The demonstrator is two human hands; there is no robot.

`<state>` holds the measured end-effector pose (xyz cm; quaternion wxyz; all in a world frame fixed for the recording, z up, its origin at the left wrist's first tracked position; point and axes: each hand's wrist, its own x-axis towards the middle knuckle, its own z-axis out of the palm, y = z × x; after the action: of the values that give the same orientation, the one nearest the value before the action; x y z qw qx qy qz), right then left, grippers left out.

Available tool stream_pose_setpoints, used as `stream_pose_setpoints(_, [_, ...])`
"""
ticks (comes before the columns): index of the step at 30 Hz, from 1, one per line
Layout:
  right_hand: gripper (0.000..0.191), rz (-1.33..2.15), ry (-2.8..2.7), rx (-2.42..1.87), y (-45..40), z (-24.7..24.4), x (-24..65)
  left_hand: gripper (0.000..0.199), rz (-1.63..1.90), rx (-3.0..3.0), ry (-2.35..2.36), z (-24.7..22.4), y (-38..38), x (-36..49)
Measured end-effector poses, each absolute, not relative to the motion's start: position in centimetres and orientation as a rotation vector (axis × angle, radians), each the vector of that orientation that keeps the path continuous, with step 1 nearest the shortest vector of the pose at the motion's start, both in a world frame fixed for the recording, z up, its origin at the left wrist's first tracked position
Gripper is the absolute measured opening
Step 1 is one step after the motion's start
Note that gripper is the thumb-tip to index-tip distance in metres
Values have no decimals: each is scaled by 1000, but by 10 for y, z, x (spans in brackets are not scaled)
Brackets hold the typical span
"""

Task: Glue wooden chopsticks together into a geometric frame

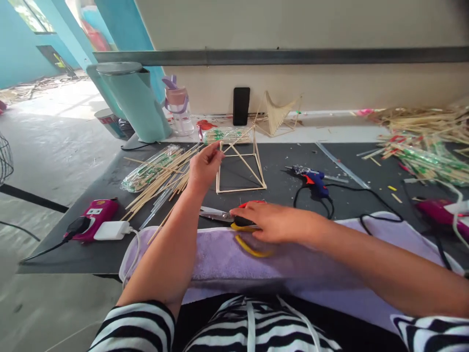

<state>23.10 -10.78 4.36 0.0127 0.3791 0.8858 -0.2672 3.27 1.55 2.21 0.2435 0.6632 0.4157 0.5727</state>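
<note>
My left hand (205,168) pinches the upper left corner of a frame of thin wooden sticks (242,188). The frame has a square base on the dark table, with slanting sticks above it. My right hand (271,221) is over a pair of scissors (216,214), its fingers closed around the handle area. The blades point left, and a yellow handle loop (252,248) shows blurred below the hand. Something red (252,203) lies just behind my right fingers, partly hidden. To the right lies a blue glue gun (317,183) with a black cord.
Loose sticks (161,178) and a bagged bundle lie left, near a pink power strip (95,217). A purple towel (216,254) covers the front edge. Behind stand a jug (134,102), a bottle (179,110), a phone (241,106) and another stick model (278,117). Stick piles (428,156) lie right.
</note>
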Motion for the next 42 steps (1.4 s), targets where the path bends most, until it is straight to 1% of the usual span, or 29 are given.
stream_pose_setpoints(3, [70,-916,2684,1286,-105,53,252,35,1558,1801,1164,27,12,32])
stream_pose_setpoints(6, [65,-1114,2515,1473,-106,57,283,35,1545,1802,1165,28,11,32])
stream_pose_setpoints(8, [58,-1382,2443,1610,-111,56,300,36,1544,1807,1158,28,12,32])
stream_pose_setpoints(11, [44,-1926,2233,1769,-125,50,302,38,1548,1828,1154,26,14,31])
stream_pose_setpoints(12, [40,-2014,2177,1831,-130,48,294,38,1546,1835,1156,25,15,32])
stream_pose_setpoints(14, [36,-1961,2189,1998,-137,46,270,38,1545,1835,1157,25,15,32])
stream_pose_setpoints(16, [40,-1828,2200,2177,-139,46,240,38,1549,1821,1155,26,15,32])
stream_pose_setpoints(19, [50,-2018,2088,2259,-131,49,205,37,1543,1818,1155,26,14,32])
stream_pose_setpoints(21, [52,-2070,2040,2244,-124,52,194,36,1537,1823,1148,26,15,32])
stream_pose_setpoints(23, [52,-1913,2069,2317,-117,54,189,37,1542,1835,1137,24,17,32])
stream_pose_setpoints(27, [51,-1292,2219,2541,-108,52,183,39,1560,1911,1173,22,20,31])
stream_pose_setpoints(29, [48,-1129,2279,2556,-107,45,178,39,1558,1942,1185,22,21,31])
stream_pose_setpoints(36, [33,-999,2478,2574,-99,20,156,39,1573,1995,1150,19,24,29])
stream_pose_setpoints(42, [33,-823,2460,2554,-94,31,150,41,1563,1945,1138,21,26,28])
